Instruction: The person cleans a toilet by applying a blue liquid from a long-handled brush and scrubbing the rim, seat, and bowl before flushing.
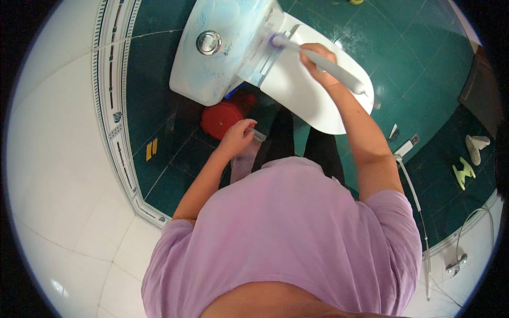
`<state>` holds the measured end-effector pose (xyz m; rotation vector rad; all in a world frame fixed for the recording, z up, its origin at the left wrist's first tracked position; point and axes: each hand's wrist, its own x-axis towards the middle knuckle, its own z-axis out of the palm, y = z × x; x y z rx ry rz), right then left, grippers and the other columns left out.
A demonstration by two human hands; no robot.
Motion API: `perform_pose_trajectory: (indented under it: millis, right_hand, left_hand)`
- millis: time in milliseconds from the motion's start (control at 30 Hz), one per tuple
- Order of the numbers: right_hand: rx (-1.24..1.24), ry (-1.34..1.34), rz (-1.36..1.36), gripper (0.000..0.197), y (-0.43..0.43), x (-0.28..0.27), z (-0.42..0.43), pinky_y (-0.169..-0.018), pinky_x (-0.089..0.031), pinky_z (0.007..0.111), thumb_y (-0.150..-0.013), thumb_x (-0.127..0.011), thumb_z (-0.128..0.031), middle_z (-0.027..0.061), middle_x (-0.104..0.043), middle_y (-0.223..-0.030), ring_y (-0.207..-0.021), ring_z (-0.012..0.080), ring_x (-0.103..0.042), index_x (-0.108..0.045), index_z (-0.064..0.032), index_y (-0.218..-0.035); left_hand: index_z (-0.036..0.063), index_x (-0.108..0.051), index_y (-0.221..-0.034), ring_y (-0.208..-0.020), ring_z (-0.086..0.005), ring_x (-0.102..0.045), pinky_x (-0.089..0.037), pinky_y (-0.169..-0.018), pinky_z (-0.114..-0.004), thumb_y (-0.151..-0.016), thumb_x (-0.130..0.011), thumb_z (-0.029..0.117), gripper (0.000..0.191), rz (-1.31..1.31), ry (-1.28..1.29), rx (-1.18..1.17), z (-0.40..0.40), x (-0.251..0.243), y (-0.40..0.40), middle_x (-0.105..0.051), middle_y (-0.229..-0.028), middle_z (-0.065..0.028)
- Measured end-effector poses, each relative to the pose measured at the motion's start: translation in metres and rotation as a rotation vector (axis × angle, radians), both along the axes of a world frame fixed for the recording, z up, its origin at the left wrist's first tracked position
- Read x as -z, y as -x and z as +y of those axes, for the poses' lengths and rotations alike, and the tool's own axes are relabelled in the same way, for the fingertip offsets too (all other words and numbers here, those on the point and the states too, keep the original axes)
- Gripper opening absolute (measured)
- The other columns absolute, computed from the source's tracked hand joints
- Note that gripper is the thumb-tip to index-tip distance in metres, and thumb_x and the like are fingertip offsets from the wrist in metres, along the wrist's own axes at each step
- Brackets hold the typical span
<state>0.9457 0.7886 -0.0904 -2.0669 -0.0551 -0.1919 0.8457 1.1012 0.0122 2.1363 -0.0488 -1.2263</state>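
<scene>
My right hand [320,63] grips the handle of a white long-handled toilet brush [338,71]. Its blurred, purplish head is at the hinge end of the closed lid of a white toilet [302,83], next to the cistern. Bluish-white streaks cover the cistern top [234,24], which has a round chrome flush button [208,42]. My left hand [238,137] hangs beside a red plastic container [222,118], with its fingers partly curled near the grey rim of a translucent thing [256,134]; whether it holds this, I cannot tell.
Dark green floor tiles surround the toilet. Yellow strips [151,150] lie at the left, near the white tiled wall [63,159]. On the right are a white long-handled tool [406,147], a light green object [463,173], a pale shoe-like object [475,148] and a wall-mounted tap [456,264] with a hose.
</scene>
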Motion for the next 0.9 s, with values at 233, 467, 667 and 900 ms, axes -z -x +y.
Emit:
perform_pose_trajectory:
  millis: [233, 467, 667, 900]
  right_hand:
    - [0.038, 0.046, 0.02, 0.019, -0.035, 0.036, -0.004, -0.079, -0.054, 0.035, -0.081, -0.069, -0.018, 0.0126, -0.069, -0.095, -0.088, 0.0305, -0.066, -0.069, -0.0064, -0.096]
    - [-0.03, 0.144, 0.053, 0.034, -0.061, 0.042, -0.005, -0.086, -0.051, 0.037, -0.072, -0.069, -0.011, 0.0122, -0.068, -0.1, -0.098, 0.0311, -0.064, -0.065, -0.0131, -0.106]
    - [0.262, -0.081, 0.151, 0.017, -0.073, 0.051, -0.033, -0.073, -0.055, 0.033, -0.084, -0.07, -0.027, 0.0096, -0.07, -0.089, -0.079, 0.0259, -0.069, -0.07, -0.0135, -0.094]
    - [0.243, -0.073, 0.32, 0.018, -0.058, 0.031, -0.015, -0.072, -0.053, 0.031, -0.082, -0.069, -0.026, 0.0111, -0.069, -0.084, -0.074, 0.0233, -0.066, -0.07, -0.0136, -0.095]
  left_hand:
    - [0.0038, -0.056, -0.119, -0.1, -0.0301, -0.062, -0.051, -0.086, -0.038, -0.087, -0.057, 0.008, 0.032, 0.024, 0.019, 0.056, -0.01, 0.013, 0.007, -0.06, -0.114, -0.0168]
    - [0.0036, -0.058, -0.117, -0.1, -0.031, -0.063, -0.051, -0.086, -0.038, -0.087, -0.057, 0.008, 0.031, 0.019, 0.001, 0.078, -0.014, 0.007, 0.01, -0.061, -0.112, -0.0166]
    - [0.0042, -0.059, -0.115, -0.099, -0.0317, -0.062, -0.05, -0.086, -0.038, -0.084, -0.057, 0.009, 0.032, -0.031, 0.004, 0.064, -0.001, 0.018, 0.027, -0.062, -0.108, -0.0162]
    - [0.0033, -0.058, -0.119, -0.104, -0.0312, -0.061, -0.05, -0.089, -0.038, -0.087, -0.059, 0.009, 0.032, 0.079, 0.009, -0.006, -0.017, 0.02, 0.022, -0.062, -0.114, -0.0164]
